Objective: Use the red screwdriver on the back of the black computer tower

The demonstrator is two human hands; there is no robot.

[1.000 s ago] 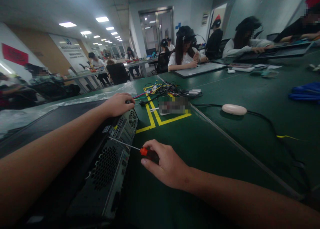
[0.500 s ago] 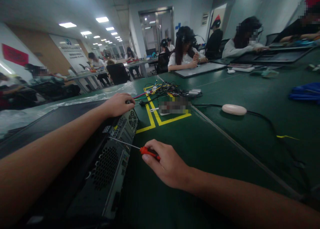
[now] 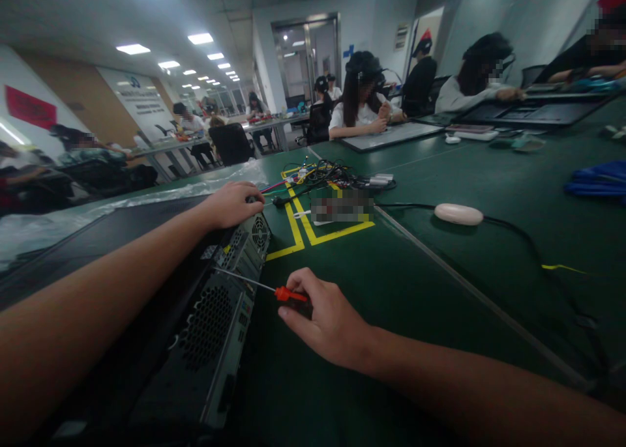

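Note:
A black desktop computer case (image 3: 161, 222) lies on its side on the left, its vented metal rear panel (image 3: 208, 323) facing right. My left hand (image 3: 235, 202) rests palm down on the case's far rear corner, fingers draped at the edge and thumb apart. In my right hand (image 3: 330, 317) is a screwdriver (image 3: 291, 295) with a red and black handle, held between thumb and fingers. Its thin shaft points left, and the tip meets the upper edge of the rear panel. Whatever sits under the tip is too small to make out.
Beyond the case, a tangle of cables (image 3: 332, 173) and a blurred-out item (image 3: 342, 207) lie by yellow tape (image 3: 303, 229). A black cord with a pale oval piece (image 3: 458, 214) crosses the green table (image 3: 440, 290). Blue cloth (image 3: 599, 181) lies far right; co-workers sit opposite.
My right fingers have loosened and shifted on the screwdriver handle, which looks slightly turned. The tip stays at the panel edge, and my left hand has not moved.

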